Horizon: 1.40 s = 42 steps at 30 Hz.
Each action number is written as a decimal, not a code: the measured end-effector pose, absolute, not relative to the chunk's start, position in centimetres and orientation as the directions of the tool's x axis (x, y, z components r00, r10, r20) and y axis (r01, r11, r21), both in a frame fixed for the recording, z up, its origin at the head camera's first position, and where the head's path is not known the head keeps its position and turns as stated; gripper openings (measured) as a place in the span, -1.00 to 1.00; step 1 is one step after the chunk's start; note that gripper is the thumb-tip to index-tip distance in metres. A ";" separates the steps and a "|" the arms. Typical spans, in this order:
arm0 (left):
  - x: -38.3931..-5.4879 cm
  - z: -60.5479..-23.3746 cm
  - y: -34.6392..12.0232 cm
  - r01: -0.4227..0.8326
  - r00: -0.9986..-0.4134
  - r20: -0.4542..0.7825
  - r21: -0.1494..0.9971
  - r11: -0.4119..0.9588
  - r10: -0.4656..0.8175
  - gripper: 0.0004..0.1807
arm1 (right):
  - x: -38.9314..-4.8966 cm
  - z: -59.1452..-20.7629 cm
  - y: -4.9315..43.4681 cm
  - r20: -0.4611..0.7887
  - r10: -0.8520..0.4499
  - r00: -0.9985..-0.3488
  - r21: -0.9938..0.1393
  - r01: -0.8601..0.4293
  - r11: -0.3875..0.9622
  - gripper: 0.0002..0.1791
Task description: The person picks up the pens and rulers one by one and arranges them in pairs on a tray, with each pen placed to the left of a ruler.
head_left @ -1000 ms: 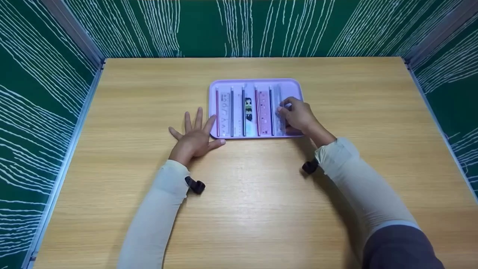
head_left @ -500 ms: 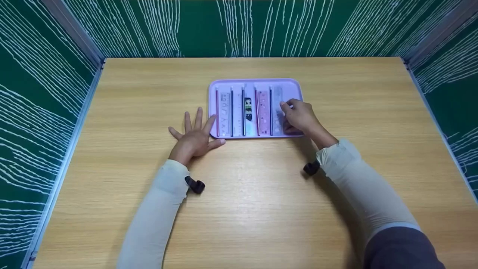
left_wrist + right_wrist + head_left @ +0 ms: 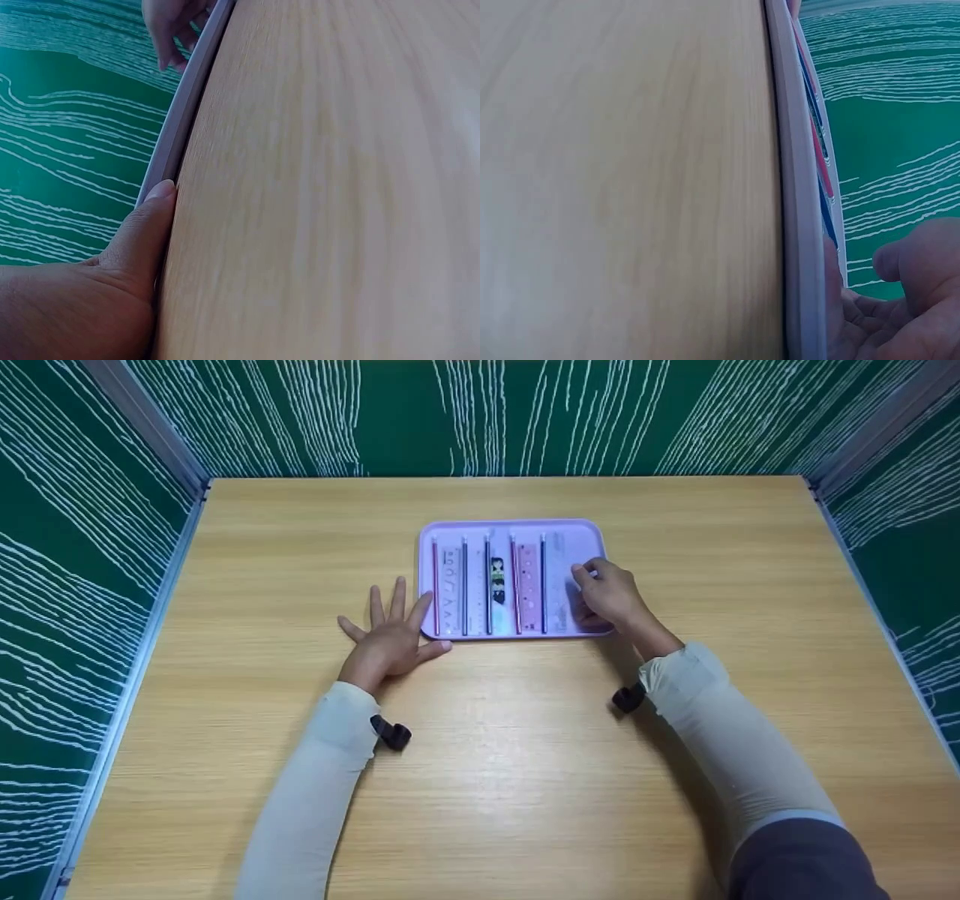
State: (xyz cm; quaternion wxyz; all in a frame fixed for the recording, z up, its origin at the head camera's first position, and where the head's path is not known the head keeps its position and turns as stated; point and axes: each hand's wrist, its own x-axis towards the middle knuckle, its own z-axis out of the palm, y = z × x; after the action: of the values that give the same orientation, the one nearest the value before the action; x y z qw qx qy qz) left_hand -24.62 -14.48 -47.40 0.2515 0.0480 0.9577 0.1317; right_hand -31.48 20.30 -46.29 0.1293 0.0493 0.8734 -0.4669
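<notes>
A lilac tray holds pencils and rulers laid side by side in upright rows. Rightmost is a pale see-through ruler, with a dark pencil at its left, then a pink ruler. My right hand is over the tray's right end, fingers loosely bent, just right of the see-through ruler; the right wrist view shows the thumb apart from the fingers and nothing between them. My left hand lies with spread fingers at the tray's front left corner, index fingertip and thumb at its edge.
Further left in the tray are red and dark pencils, a stencil ruler with letter cutouts and a ruler with cartoon figures. The wooden table is bordered by green walls with white streaks.
My right hand has drawn away from the see-through ruler, slightly to the right, leaving it lying in the tray. The left hand stays in place.
</notes>
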 end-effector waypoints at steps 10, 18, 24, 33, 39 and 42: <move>-24.4 -47.4 -14.7 0.012 -0.867 -0.474 0.284 0.959 0.152 0.07 | -31.6 -46.5 20.0 -0.298 -0.042 -0.954 -0.758 0.210 0.617 -0.51; -24.5 -47.3 -14.8 0.018 -0.872 -0.465 0.278 0.960 0.151 0.07 | -31.8 -46.6 19.9 -0.281 -0.052 -0.958 -0.751 0.186 0.633 -0.50; -24.4 -47.5 -14.6 0.023 -0.862 -0.481 0.276 0.961 0.159 0.07 | -31.5 -46.7 20.2 -0.308 -0.046 -0.950 -0.751 0.214 0.624 -0.50; -24.1 -47.8 -14.5 0.021 -0.865 -0.476 0.276 0.961 0.156 0.06 | -31.1 -46.8 20.3 -0.344 -0.052 -0.937 -0.771 0.251 0.586 -0.51; -24.4 -47.4 -14.5 0.020 -0.877 -0.454 0.289 0.957 0.156 0.06 | -31.5 -46.2 20.2 -0.355 -0.046 -0.934 -0.755 0.257 0.604 -0.51; -24.6 -47.2 -14.5 0.020 -0.875 -0.458 0.288 0.957 0.156 0.06 | -31.7 -46.0 20.2 -0.375 -0.050 -0.925 -0.750 0.271 0.604 -0.50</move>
State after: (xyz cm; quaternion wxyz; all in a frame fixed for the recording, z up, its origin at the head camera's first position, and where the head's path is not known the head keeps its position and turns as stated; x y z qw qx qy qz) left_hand -24.58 -14.52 -47.24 0.2456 0.0459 0.9583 0.1384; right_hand -31.72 20.23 -45.97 0.1825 0.0630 0.8766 -0.4408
